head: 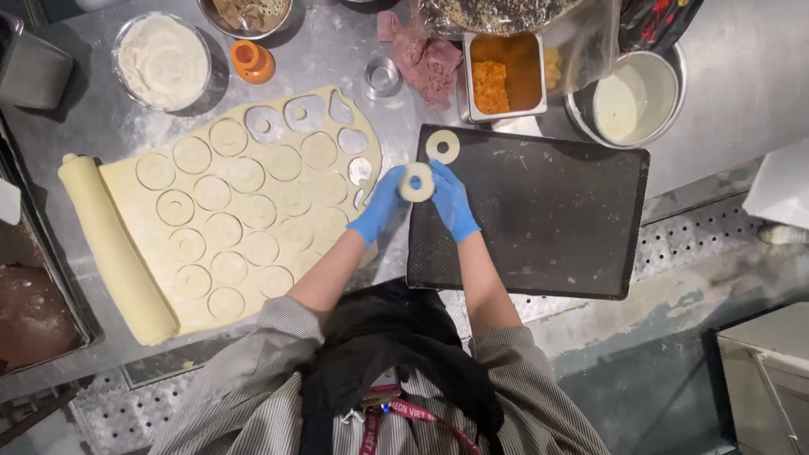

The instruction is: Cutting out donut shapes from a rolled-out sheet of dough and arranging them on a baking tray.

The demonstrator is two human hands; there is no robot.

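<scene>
A pale dough ring (416, 182) is pinched between my left hand (379, 207) and my right hand (453, 202), both in blue gloves, over the left edge of a black baking tray (556, 219). A second dough ring (442, 147) lies flat on the tray's top left corner. To the left a rolled-out dough sheet (135, 253) covers the steel table, stamped with many round cut-outs, with several discs lifted out near its top right. Its left edge is rolled up.
A glass bowl of flour (163, 61), an orange cutter (252, 61), a small metal ring cutter (383, 77), a pink cloth (428, 61), a steel container of orange crumbs (504, 77) and a steel bowl of white liquid (632, 97) line the back.
</scene>
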